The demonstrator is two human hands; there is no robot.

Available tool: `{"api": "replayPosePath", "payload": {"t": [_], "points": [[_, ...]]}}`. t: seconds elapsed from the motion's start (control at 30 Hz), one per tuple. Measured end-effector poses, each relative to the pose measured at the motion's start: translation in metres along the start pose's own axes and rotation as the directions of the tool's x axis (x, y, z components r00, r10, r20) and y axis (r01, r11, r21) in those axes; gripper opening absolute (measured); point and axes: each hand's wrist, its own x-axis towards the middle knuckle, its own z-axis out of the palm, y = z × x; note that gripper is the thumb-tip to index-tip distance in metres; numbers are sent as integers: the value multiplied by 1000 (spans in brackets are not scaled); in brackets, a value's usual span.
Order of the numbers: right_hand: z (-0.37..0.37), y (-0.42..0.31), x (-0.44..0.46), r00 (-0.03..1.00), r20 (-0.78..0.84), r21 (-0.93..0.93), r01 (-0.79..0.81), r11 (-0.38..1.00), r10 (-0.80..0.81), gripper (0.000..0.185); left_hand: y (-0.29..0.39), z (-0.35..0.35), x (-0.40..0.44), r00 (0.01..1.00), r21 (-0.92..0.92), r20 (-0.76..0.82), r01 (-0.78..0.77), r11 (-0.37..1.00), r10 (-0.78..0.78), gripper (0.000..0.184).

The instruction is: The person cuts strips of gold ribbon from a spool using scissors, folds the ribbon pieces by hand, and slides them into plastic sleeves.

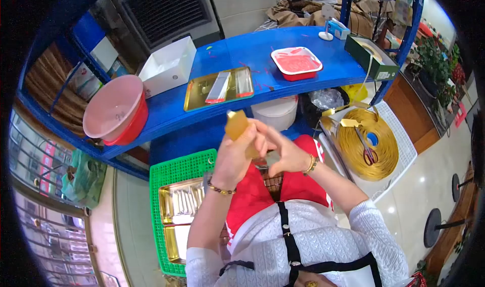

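Observation:
My left hand [236, 156] is closed around a gold-coloured strip [236, 125], which sticks up above the fingers and looks like the ribbon on the coil at right. My right hand [285, 151] meets it from the side, fingertips against the left fingers and thumb spread away below. Whether the right fingertips touch the strip is hidden. Beyond the hands, a gold tray [194, 97] on the blue shelf carries flat clear-wrapped packets [219, 87]. Left of my lap, a green plastic basket [157, 211] contains gold trays with white packets [186, 203].
A coil of gold ribbon [348, 158] with scissors [368, 153] lies on a white crate [399, 158] at right. On the blue shelf [227, 49] stand a pink basin [113, 110], a white box [169, 67], a red-and-white tray [295, 64] and a dark green box [371, 59].

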Motion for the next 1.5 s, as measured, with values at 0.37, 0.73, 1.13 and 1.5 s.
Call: {"api": "replayPosePath", "payload": {"t": [0.37, 0.73, 1.13, 1.5], "points": [[20, -23, -27, 991, -48, -194, -130, 972, 123, 10, 28, -48, 13, 873, 559, -270, -200, 805, 405, 21], [7, -12, 16, 947, -296, -333, 17, 943, -121, 10, -61, -15, -10, 997, -277, -73, 7, 961, -29, 58], [10, 47, -30, 984, 111, -142, -124, 982, 140, 61, -18, -18, -11, 998, -107, -10, -71, 992, 70, 27], [3, -10, -47, 904, 78, 84, -427, 900, 421, 17, 1, -83, 5, 836, 182, -334, -396, 900, 435, 29]]}}
